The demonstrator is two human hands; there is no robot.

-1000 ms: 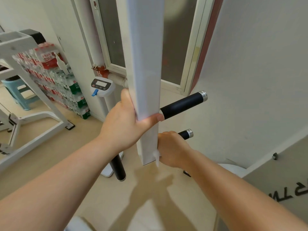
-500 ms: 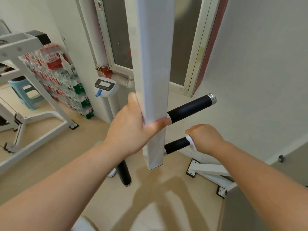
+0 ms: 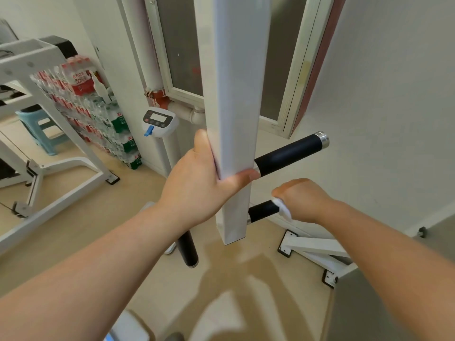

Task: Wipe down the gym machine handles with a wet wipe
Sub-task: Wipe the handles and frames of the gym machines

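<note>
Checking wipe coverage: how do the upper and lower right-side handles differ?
The upper handle is bare, its silver end cap showing; the lower handle has its outer end hidden by the right hand, which grips it through the wipe. The upper handle shows far more length than the lower. Both are black and jut from the post.

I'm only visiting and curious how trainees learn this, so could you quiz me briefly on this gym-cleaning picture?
1. True or false: the left hand grips the white post.
2. The right hand holds the wet wipe around: A) the upper right handle, B) the lower right handle, C) the window frame.
3. How many black handles show?
Key: 1 true; 2 B; 3 three.
</note>
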